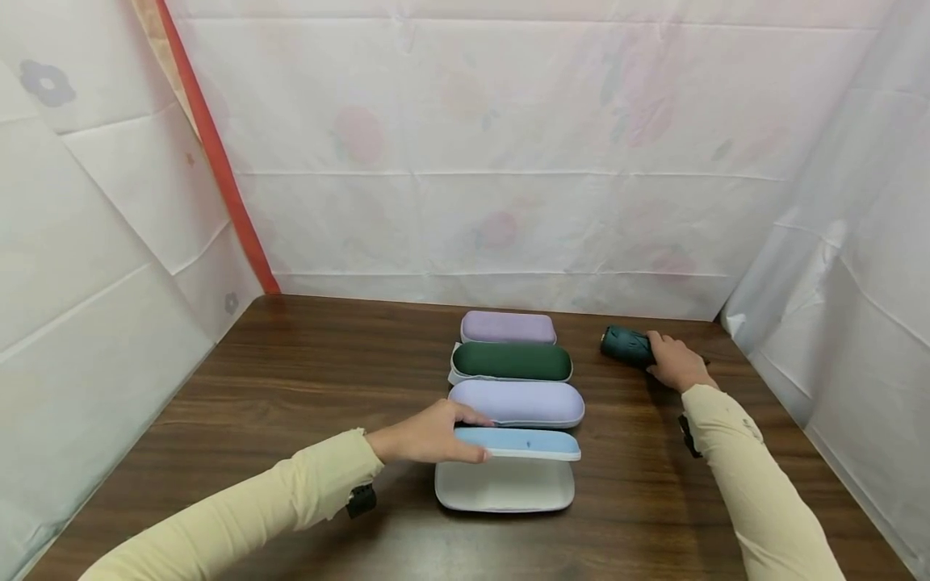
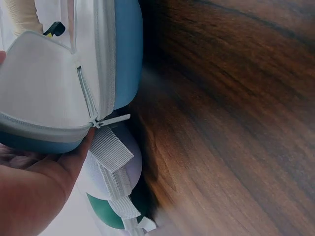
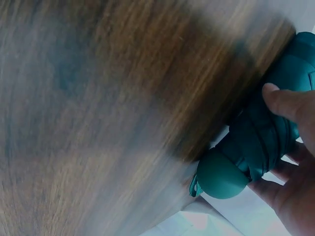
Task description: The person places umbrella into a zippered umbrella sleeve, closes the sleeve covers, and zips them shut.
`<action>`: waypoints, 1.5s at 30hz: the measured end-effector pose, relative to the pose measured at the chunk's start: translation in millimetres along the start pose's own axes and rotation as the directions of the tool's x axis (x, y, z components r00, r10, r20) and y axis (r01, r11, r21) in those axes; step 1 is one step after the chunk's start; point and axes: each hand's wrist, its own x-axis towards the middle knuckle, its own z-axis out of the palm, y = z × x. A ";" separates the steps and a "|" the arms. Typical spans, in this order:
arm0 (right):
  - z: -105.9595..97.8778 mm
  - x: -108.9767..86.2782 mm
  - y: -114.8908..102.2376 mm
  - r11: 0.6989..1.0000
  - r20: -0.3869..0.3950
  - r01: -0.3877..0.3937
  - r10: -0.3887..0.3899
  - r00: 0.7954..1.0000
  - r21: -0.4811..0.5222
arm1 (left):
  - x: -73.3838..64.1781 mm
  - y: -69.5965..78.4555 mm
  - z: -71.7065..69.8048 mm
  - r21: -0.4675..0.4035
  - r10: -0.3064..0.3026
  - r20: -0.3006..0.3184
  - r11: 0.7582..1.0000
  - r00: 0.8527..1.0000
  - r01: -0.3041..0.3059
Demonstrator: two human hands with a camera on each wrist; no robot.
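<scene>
My left hand (image 1: pixel 429 434) grips the left end of the raised lid of a light blue zip case (image 1: pixel 534 441). The case stands open towards me, and its white inside shows bare in the head view. In the left wrist view a zip pull (image 2: pixel 115 120) hangs at the hinge corner. At the back right, my right hand (image 1: pixel 679 365) is wrapped around a dark green folded umbrella (image 1: pixel 623 345). The umbrella's round handle end (image 3: pixel 222 176) and a cord loop show in the right wrist view. Whether the umbrella touches the table is unclear.
Behind the blue case, closed cases lie in a row: a lavender one (image 1: pixel 516 402), a green one (image 1: pixel 512 361) and a purple one (image 1: pixel 508 327). They stand on a dark wooden table (image 1: pixel 305 371). White patterned sheets (image 1: pixel 450 161) hang around the table's back and sides.
</scene>
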 end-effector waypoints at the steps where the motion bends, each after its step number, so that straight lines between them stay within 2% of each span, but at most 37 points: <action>1: 0.3 0.1 -0.6 1.000 -0.005 -0.001 0.001 1.000 -0.009 | 0.1 -0.5 0.1 0.001 0.001 0.002 1.000 1.000 -0.001; 7: 3.2 1.7 -1.4 0.999 -0.030 0.000 -0.002 1.000 -0.055 | 0.9 -4.1 0.6 0.000 -0.002 0.013 1.000 1.000 0.002; 13: 4.0 -0.8 -1.9 0.999 -0.055 0.002 -0.005 0.998 -0.047 | 0.0 -4.7 -0.7 0.000 0.011 0.027 1.000 1.000 -0.011; 20: 2.8 -10.0 -3.6 0.999 -0.063 0.037 -0.039 0.997 -0.032 | -1.7 -6.2 -2.4 0.024 0.015 0.047 1.000 0.999 -0.016; 30: -9.8 -28.1 -9.1 0.993 -0.129 0.112 -0.114 0.985 -0.023 | -2.9 -7.8 -1.4 0.031 0.025 0.042 0.999 0.999 -0.026; 38: -31.3 -50.8 -22.3 0.982 -0.174 0.186 -0.188 0.967 -0.027 | -0.7 -11.3 -3.1 0.032 0.020 0.062 0.999 0.998 -0.022; 45: -47.3 -74.3 -46.2 0.952 -0.224 0.299 -0.307 0.925 -0.069 | -0.5 -14.1 -4.1 0.027 0.032 0.062 0.999 0.998 -0.034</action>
